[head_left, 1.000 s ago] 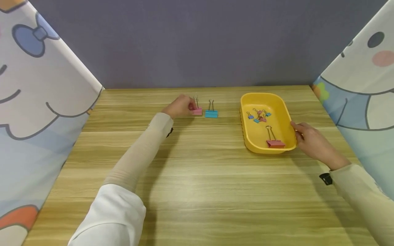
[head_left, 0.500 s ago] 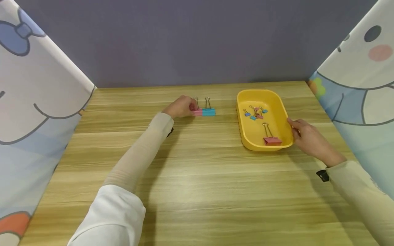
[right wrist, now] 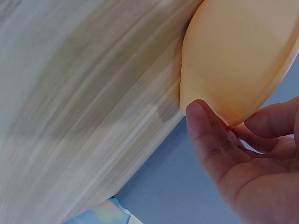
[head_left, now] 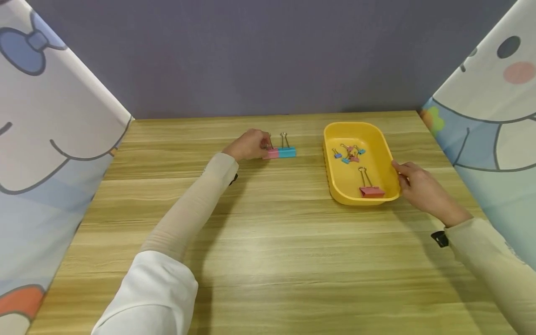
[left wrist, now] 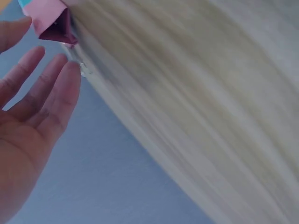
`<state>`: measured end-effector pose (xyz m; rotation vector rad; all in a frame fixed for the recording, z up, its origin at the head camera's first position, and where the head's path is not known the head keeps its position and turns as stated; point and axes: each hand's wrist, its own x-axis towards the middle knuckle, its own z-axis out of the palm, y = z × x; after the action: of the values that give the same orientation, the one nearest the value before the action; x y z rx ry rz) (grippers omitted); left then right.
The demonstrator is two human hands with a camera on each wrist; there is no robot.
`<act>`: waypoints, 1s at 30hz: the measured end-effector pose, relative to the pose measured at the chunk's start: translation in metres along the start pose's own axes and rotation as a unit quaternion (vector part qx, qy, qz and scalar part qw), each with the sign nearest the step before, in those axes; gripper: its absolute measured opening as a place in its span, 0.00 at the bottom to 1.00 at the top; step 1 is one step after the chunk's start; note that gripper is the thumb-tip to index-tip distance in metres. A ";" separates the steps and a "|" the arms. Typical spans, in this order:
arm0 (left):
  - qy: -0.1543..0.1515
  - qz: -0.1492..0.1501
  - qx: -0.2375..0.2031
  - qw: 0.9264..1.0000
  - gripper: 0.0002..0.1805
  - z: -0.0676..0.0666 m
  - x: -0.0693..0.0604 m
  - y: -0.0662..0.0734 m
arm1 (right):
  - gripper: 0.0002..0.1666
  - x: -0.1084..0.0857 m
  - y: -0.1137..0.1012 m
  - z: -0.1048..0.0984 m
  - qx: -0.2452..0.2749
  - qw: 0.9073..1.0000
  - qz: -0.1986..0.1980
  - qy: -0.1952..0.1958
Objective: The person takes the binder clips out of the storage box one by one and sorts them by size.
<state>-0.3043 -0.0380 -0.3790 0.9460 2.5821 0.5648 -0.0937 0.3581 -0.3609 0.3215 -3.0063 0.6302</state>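
Left hand, upper middle of the frame: fingers loose and parted, not clenched. Left wrist view has the thumb to one side of the pink clip and the fingertips just below it; it looks let go, though whether the thumb tip touches I can't tell. Pink clip sits on the table, upper middle, end to end with the blue clip on its right; they look to be touching. Wire handles on both point toward the top of the frame.

Step in hand, as I judge it: setting the pink clip flush beside the blue one. To do it well, nudge the pink clip's left end lightly with straight fingertips, keep the front edges level, don't shove the blue clip off line. Then lift the hand straight off, as the nearby handles could snag a finger.

Right hand, right of frame, pinches the rim of the yellow tray. Best kept steady: small clips and a big red clip lie inside and could slide if it tips.
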 end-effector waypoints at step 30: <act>0.079 0.201 -0.009 0.976 0.12 0.005 0.004 0.113 | 0.26 0.000 0.003 -0.001 0.003 1.000 -0.010 -0.007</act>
<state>-0.2439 0.0451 -0.3305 1.4859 2.5221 0.7950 -0.0949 0.3614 -0.3615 0.3566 -3.0120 0.6387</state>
